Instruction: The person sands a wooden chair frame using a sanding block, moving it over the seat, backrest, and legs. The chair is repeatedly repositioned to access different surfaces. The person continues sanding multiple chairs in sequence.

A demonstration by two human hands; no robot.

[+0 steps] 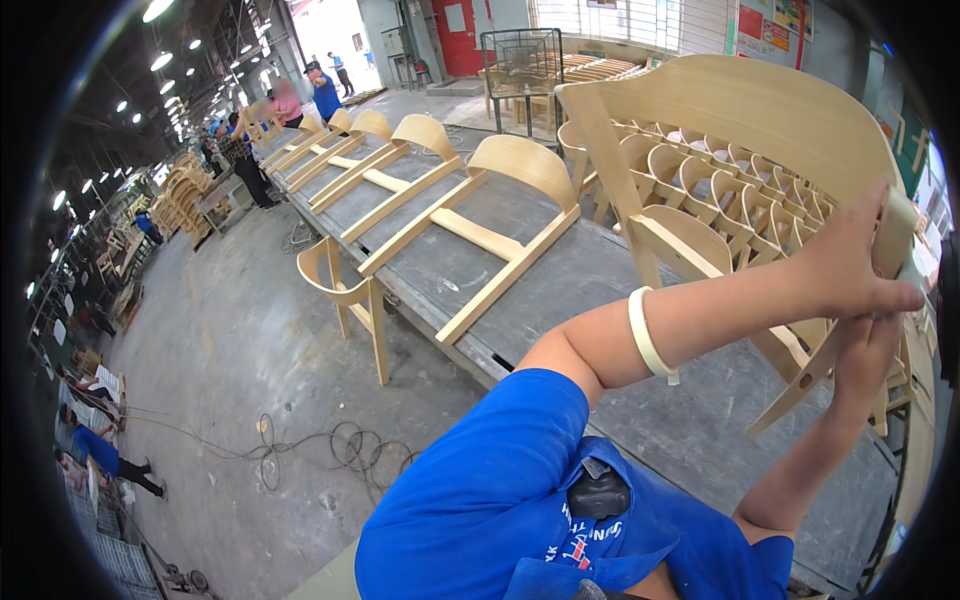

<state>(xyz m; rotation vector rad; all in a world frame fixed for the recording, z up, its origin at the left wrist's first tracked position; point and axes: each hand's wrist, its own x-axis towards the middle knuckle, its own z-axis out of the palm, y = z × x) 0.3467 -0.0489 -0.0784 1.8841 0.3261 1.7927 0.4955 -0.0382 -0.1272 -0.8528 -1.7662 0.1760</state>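
A pale wooden chair frame with a wide curved backrest stands raised over the grey worktable at the right. My left hand reaches across to the right end of this backrest. Its fingers close round the wood where the leg joins, and the thumb points right. Just below it, my right hand is up against the same joint, beside the chair's slanting leg. The left hand and the wood partly cover the right fingers, so their grip is hidden. A cream band circles my left forearm.
Several similar chair frames lie in a row along the grey worktable. Another frame leans at its left edge. Many curved wooden parts are stacked beyond. A loose cable coils on the floor. Other people work farther off.
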